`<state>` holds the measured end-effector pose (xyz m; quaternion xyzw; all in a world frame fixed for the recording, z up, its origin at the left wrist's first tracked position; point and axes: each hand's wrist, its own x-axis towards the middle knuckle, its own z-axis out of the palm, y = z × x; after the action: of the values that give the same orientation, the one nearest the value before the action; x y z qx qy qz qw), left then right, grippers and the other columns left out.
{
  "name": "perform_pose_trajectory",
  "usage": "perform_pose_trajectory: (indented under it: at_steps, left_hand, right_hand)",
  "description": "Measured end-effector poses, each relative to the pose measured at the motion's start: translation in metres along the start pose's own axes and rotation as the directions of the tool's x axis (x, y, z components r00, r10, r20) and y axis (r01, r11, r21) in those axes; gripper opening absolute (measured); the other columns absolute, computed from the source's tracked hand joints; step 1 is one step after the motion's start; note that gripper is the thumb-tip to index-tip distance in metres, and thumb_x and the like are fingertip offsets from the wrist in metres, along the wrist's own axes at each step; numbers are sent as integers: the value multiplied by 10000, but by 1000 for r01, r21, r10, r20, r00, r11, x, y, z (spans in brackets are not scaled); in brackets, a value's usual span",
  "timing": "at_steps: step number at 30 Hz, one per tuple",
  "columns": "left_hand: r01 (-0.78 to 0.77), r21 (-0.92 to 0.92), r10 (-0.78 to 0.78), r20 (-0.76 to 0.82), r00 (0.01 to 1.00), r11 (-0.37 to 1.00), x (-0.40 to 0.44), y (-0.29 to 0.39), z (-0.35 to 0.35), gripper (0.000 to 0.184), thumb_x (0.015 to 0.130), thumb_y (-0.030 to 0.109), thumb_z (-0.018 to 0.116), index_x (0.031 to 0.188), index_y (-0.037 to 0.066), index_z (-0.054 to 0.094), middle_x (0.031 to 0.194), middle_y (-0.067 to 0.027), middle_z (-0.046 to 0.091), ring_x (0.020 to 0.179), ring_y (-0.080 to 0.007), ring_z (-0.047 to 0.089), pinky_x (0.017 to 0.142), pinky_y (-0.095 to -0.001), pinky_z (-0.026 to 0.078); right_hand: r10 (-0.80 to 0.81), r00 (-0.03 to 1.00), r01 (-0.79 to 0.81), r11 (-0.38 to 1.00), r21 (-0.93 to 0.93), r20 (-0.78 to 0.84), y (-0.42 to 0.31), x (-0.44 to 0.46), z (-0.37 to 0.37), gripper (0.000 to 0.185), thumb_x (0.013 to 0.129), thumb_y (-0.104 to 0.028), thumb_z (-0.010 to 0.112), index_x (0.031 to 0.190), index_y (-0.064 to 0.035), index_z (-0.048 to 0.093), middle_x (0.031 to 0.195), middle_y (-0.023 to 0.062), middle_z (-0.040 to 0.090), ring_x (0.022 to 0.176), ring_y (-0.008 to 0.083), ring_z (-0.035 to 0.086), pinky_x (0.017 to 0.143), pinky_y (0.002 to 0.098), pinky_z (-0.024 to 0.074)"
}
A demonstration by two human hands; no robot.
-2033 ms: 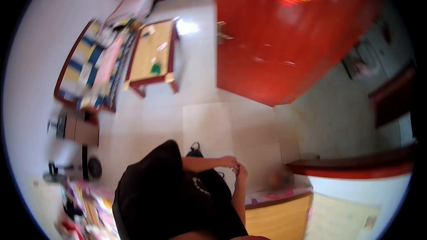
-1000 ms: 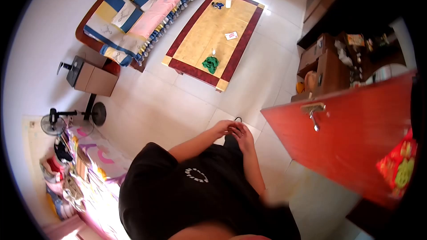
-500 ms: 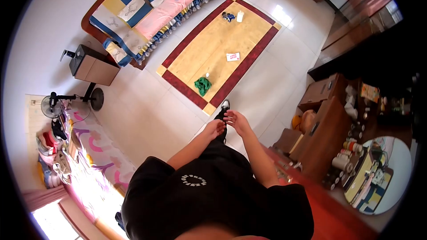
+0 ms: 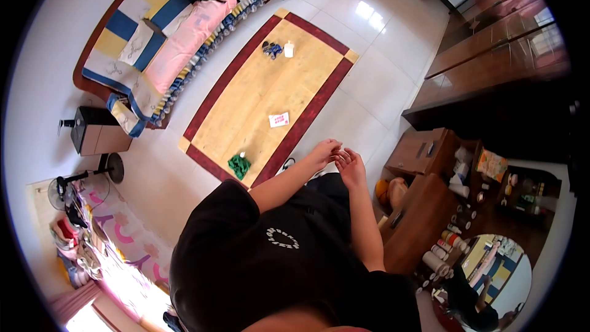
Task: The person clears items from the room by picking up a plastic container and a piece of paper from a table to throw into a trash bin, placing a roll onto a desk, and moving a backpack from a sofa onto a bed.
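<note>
Handling looks, as a judgement, not yet begun: neither hand carries anything that can be seen, and no step shows as done; how much is left cannot be told from this view. The left hand (image 4: 326, 152) reaches across in front of the body, wrist slightly bent, fingers loosely curved and not closed on anything; the right hand (image 4: 351, 167) rises beside it from a bent elbow, palm partly showing, fingers parted and relaxed; the fingertips of the two nearly meet, though whether they touch cannot be told. Both hands hang outside the long right edge of the low counter (image 4: 236, 107), on the side towards the wooden drawers (image 4: 410, 221); the green cloth (image 4: 239, 166) lies bunched by the counter's near right corner, apart from the hands; the white card (image 4: 279, 120) with red print lies flat beside the right border, about midway along; a dark blue item (image 4: 272, 50) and a white item (image 4: 289, 49) sit side by side towards the far edge.
</note>
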<state>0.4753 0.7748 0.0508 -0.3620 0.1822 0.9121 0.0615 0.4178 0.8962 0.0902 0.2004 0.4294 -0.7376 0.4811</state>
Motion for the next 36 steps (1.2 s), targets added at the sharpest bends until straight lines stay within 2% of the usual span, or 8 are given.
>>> perform_pose_trajectory:
  at_steps: [3,6,15,21,27,31,33,36]
  left_hand:
    - [-75,-15,74,-28,997,997,56,24,20,205,787,273,620,831,113,499,733,-3,515,653,-122,521,581,-255,446]
    - [34,-271,-98,-223,970,962,115,31,0,182,776,262,626,769,112,523,690,-2,537,634,-142,532,605,-285,457]
    - [-433,-487,100,-570,815,759,150,91,28,137,788,245,617,851,142,553,688,9,557,624,-137,535,582,-288,442]
    - [-580,-561,120,-650,750,590,187,113,36,114,820,240,577,816,126,562,699,3,584,644,-133,545,612,-291,445]
    - [-667,-462,213,-706,675,585,263,184,-20,196,817,277,566,927,114,565,811,0,589,757,-115,560,647,-273,459]
    - [-582,-498,46,-733,678,643,366,220,-85,301,822,324,550,1044,120,546,933,-16,568,830,-122,540,674,-289,444]
    - [-748,-256,249,-836,490,612,391,239,-116,385,854,339,500,1192,157,475,1129,-44,525,981,-153,498,703,-300,450]
    - [-739,-245,205,-864,460,627,413,282,-137,417,863,345,484,1234,161,437,1198,-46,479,1028,-160,472,743,-307,443]
  right_hand:
    - [49,999,-49,999,21,-8,-48,47,-13,307,867,-288,433,1052,-50,493,978,87,572,905,234,558,795,333,446]
    - [177,984,-177,984,6,-35,-77,101,-27,328,851,-313,466,1065,-65,491,1039,83,541,952,254,539,813,347,442]
    - [551,834,-485,742,-462,9,-200,261,13,354,864,-279,457,1139,-57,448,1067,107,528,925,231,544,808,349,449]
    - [566,824,-363,568,-739,30,-231,357,79,325,858,-279,477,1098,-60,491,1018,81,562,915,223,556,797,344,434]
    - [490,869,-235,298,-925,-63,-190,441,121,284,862,-270,483,1073,-84,518,984,68,576,845,190,579,731,339,449]
    - [427,889,-233,115,-966,-164,-163,541,118,353,844,-278,509,1144,-93,492,1017,58,563,875,175,566,719,320,438]
    - [423,904,31,70,-997,58,-138,577,133,418,841,-277,507,1210,-91,444,1089,60,534,939,167,537,743,309,427]
    - [434,895,134,-35,-990,106,-113,631,161,461,815,-228,525,1233,-62,421,1212,77,472,941,171,526,745,276,420]
